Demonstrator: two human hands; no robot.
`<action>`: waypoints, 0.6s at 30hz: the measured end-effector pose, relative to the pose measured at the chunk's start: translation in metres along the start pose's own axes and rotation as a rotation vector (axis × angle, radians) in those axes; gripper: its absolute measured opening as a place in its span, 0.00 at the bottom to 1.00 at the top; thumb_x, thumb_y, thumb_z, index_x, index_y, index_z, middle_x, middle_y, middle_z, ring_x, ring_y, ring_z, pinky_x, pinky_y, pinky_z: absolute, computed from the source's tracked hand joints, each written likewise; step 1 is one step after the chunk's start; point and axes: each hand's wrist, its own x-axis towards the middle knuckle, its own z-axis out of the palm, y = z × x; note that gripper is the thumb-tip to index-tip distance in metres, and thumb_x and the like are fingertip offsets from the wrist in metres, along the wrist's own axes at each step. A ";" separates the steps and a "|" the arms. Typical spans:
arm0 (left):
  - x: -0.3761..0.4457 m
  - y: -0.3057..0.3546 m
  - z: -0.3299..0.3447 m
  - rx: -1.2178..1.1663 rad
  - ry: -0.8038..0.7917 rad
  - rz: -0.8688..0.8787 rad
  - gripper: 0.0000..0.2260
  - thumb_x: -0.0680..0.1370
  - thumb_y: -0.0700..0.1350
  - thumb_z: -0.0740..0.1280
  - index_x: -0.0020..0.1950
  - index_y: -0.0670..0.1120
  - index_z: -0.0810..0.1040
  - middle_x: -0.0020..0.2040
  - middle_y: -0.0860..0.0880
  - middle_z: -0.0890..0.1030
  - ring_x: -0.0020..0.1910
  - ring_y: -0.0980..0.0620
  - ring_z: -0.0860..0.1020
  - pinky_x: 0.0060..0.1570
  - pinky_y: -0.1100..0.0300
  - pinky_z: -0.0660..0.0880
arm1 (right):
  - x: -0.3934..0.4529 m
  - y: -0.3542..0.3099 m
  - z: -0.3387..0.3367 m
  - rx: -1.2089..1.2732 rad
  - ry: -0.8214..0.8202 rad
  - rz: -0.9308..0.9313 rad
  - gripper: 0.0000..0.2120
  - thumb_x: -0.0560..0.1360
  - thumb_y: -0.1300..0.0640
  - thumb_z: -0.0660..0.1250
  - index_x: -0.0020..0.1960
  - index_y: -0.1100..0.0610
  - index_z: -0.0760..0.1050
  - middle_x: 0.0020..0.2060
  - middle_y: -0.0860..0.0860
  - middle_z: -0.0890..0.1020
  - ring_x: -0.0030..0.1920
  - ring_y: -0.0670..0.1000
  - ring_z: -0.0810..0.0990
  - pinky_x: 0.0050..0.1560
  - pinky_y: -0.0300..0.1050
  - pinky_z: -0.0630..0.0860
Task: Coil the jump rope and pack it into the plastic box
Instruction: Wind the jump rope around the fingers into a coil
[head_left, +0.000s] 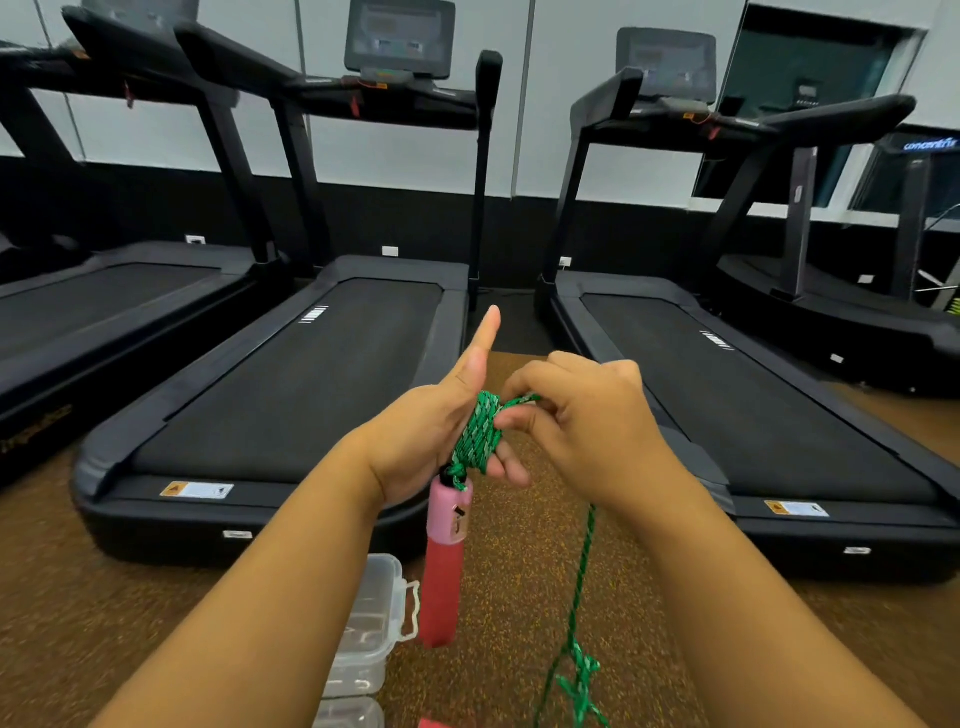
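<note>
Up close, a person's left hand (447, 415) is held palm-up with thumb raised straight and fingers (511, 467) loosely extended, several turns of the green jump rope (480, 434) wound around them; the right hand (576, 410), just beside it and touching the coil, pinches the rope's running strand between thumb and curled fingers (524, 418); from under that hand the free length of rope drops to the speckled brown floor (519, 571), where it gathers in a loose tangle near the bottom edge of the view; a pink and red handle (447, 551) hangs straight down from the coil below the left palm; the clear plastic box (371, 623) sits on the floor beneath the left forearm, its white latch facing the hanging handle, and whether it stands open cannot be told; black treadmills (311, 364) line the wall ahead.
</note>
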 end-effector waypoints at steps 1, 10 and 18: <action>0.000 0.001 -0.001 -0.011 0.003 0.001 0.25 0.76 0.63 0.52 0.73 0.74 0.50 0.42 0.45 0.82 0.38 0.46 0.81 0.35 0.60 0.77 | 0.001 0.001 0.000 0.048 -0.001 0.022 0.03 0.73 0.47 0.68 0.44 0.45 0.78 0.34 0.39 0.72 0.37 0.42 0.73 0.48 0.53 0.68; -0.005 0.007 -0.001 -0.052 -0.129 0.045 0.32 0.78 0.45 0.61 0.75 0.69 0.51 0.54 0.37 0.82 0.38 0.42 0.83 0.37 0.57 0.79 | 0.010 0.013 0.003 0.546 -0.106 0.331 0.04 0.77 0.56 0.66 0.47 0.50 0.80 0.39 0.45 0.80 0.40 0.42 0.77 0.40 0.37 0.72; -0.002 0.012 -0.003 0.095 -0.158 0.158 0.32 0.78 0.33 0.62 0.78 0.56 0.58 0.54 0.34 0.82 0.38 0.49 0.84 0.38 0.62 0.80 | -0.008 0.008 0.022 0.908 -0.170 0.477 0.09 0.78 0.55 0.64 0.40 0.50 0.78 0.35 0.51 0.77 0.36 0.49 0.73 0.39 0.47 0.71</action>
